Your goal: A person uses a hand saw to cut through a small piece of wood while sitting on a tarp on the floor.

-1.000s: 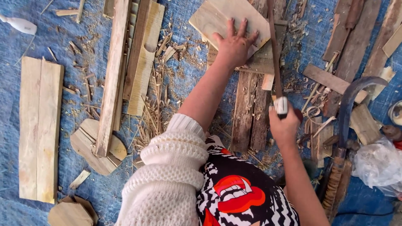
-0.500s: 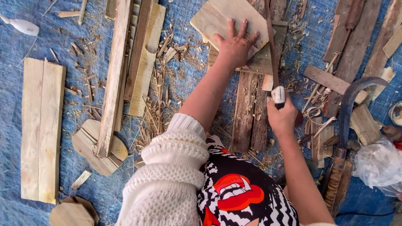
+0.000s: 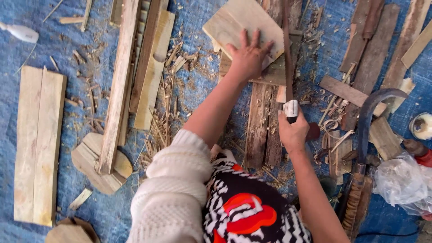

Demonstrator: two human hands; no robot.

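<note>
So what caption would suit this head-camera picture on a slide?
Left hand presses a pale board flat while the right hand grips a saw beside it, above a blue tarp.

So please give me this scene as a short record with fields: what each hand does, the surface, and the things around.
left hand: pressed flat, fingers spread, on a pale wooden board
right hand: closed around the handle of a saw, its blade running up beside the board
under the board: dark worn planks
surface: blue ground sheet with wood chips and shavings
at left: pair of pale planks, long strip
at right: curved dark blade tool, clear plastic bag
</note>
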